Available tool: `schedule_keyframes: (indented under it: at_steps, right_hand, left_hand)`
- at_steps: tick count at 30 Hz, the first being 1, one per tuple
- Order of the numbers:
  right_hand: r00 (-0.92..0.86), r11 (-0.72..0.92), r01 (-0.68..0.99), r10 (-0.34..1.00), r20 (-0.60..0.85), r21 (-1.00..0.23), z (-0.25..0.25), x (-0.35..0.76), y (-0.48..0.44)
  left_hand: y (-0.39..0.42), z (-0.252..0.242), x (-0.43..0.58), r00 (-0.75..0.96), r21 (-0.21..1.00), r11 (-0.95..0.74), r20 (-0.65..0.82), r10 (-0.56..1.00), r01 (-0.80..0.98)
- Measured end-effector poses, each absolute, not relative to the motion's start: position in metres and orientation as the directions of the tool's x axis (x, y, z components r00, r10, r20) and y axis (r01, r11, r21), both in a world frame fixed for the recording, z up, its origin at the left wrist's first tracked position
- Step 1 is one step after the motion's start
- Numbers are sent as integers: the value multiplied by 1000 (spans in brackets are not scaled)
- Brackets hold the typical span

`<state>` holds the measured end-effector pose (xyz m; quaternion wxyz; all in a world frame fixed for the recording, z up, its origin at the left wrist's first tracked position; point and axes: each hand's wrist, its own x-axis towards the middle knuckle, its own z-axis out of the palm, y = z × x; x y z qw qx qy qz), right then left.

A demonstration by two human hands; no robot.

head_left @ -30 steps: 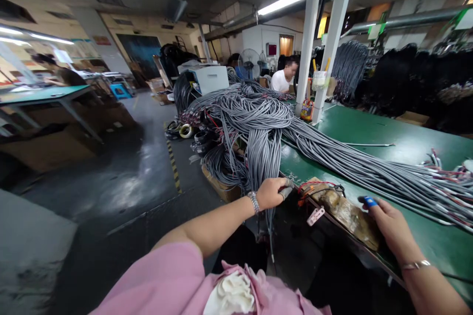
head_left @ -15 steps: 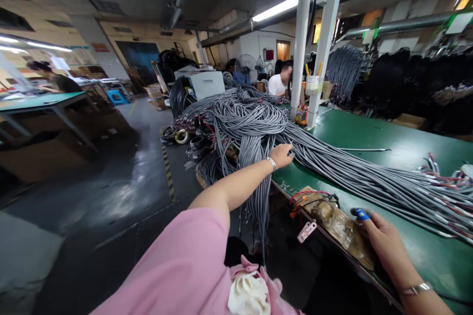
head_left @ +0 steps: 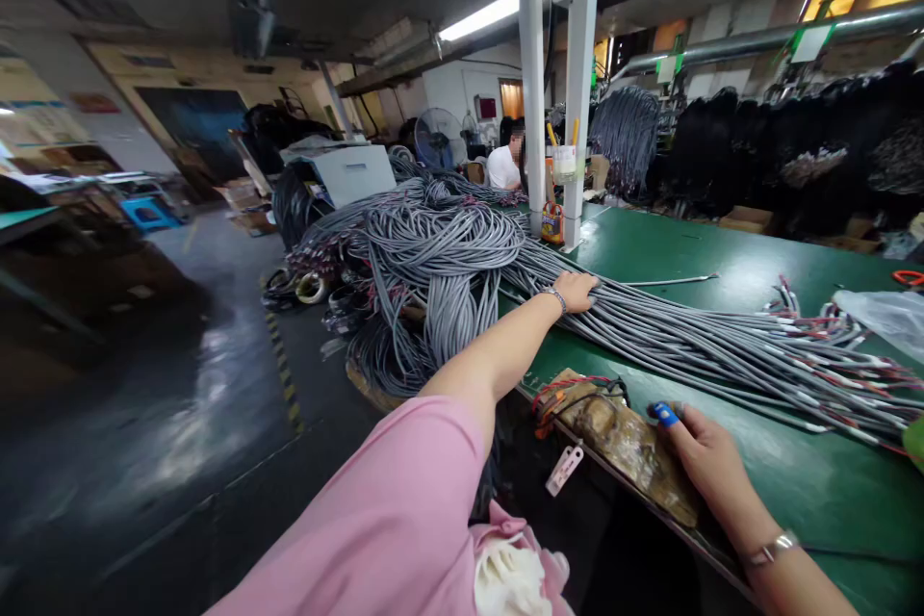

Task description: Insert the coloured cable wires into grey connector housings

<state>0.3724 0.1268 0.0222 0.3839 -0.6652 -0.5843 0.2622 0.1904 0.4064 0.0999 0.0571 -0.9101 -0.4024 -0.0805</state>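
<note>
My left hand (head_left: 577, 292) reaches forward onto a long bundle of grey cables (head_left: 671, 327) lying across the green table. Its fingers curl over the cables near the left part of the bundle. Close to the table's front edge is my right hand (head_left: 711, 462), thumb and fingers drawn together, with blue tape round the thumb. Whatever it holds, if anything, is hidden. Beside it lies a board wrapped in brown tape (head_left: 625, 438), with red and black wires at its far end. At the bundle's right end, the cables show white and red wire ends.
A big heap of coiled grey cables (head_left: 440, 236) hangs over the table's left end. White posts (head_left: 530, 77) rise from the green table (head_left: 650, 241). A pink clip (head_left: 564, 472) hangs at the front edge. A person in white (head_left: 503, 168) sits behind. A plastic bag (head_left: 885, 318) lies right.
My left hand has moved from the bundle's left edge further right onto the cables. The view has turned right. My right hand stays by the taped board.
</note>
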Motion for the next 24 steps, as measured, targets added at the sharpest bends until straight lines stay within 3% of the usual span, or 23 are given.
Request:
schedule_keyframes:
  at_steps: [11,24]
  right_hand:
    - [169,-6,623,977,127,-782,21,372,127]
    - [149,41,673,970,190,-738,20,375,130]
  left_hand:
    - [421,112,205,700,-136,-688,89,709,713]
    - [360,114,118,740,-263,-692,232,631,672]
